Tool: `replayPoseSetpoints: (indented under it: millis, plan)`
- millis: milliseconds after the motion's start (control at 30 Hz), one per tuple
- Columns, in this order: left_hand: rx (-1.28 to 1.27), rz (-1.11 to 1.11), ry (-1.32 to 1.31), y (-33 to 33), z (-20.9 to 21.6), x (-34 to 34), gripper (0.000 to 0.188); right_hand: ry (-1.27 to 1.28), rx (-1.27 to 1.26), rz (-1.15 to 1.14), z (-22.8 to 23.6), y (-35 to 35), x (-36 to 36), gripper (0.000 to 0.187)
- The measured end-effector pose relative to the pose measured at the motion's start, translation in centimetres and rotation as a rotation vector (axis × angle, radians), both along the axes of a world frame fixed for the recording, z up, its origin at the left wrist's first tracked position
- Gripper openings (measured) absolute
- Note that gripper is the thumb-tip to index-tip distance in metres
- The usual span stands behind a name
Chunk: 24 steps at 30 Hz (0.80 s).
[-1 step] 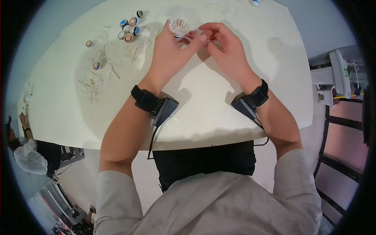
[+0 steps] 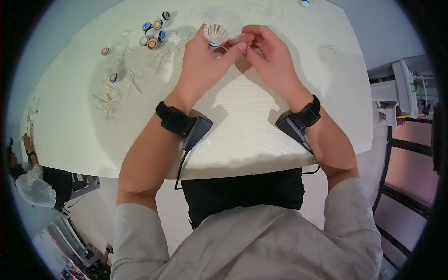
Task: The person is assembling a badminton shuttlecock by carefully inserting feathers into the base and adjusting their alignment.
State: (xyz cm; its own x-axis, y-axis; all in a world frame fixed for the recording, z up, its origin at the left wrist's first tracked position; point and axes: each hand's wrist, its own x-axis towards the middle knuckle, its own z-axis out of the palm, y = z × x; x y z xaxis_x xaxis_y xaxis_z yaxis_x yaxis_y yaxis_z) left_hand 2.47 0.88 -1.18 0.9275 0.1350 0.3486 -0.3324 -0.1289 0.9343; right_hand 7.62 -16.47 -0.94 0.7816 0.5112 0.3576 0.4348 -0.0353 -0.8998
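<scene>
Over the far middle of the table, my left hand (image 2: 204, 60) is closed around a white shuttlecock (image 2: 217, 33). Its ribbed, flared skirt tilts up toward me, and a bit of blue band shows low on it. My right hand (image 2: 267, 50) is beside it on the right, with thumb and fingers pinched together near my left thumb tip. Whatever is between those fingertips is too small to make out. To the left of my hands stands a cluster of short round shuttlecock heads (image 2: 152, 44), white-sided with blue, brown or black rings on their ends.
Loose thin white sticks (image 2: 108, 99) and wispy scraps lie across the left of the white table (image 2: 242, 135). A small pile of sticks (image 2: 328, 48) is at the right. A blue-banded white piece (image 2: 304, 3) stands at the far edge. Another person (image 2: 35, 179) sits far left.
The shuttlecock has turned slightly in my left hand and shifted a little to the right. My right fingertips have shifted slightly.
</scene>
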Motion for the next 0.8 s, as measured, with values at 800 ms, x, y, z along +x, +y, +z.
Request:
replayPoseSetpoints:
  millis: [800]
  plan:
    - [-0.023, 0.402, 0.032, 0.2, 1.6, 0.0, 0.018, -0.591, -0.939, 0.428, 3.8, -6.9, -9.8, 0.081]
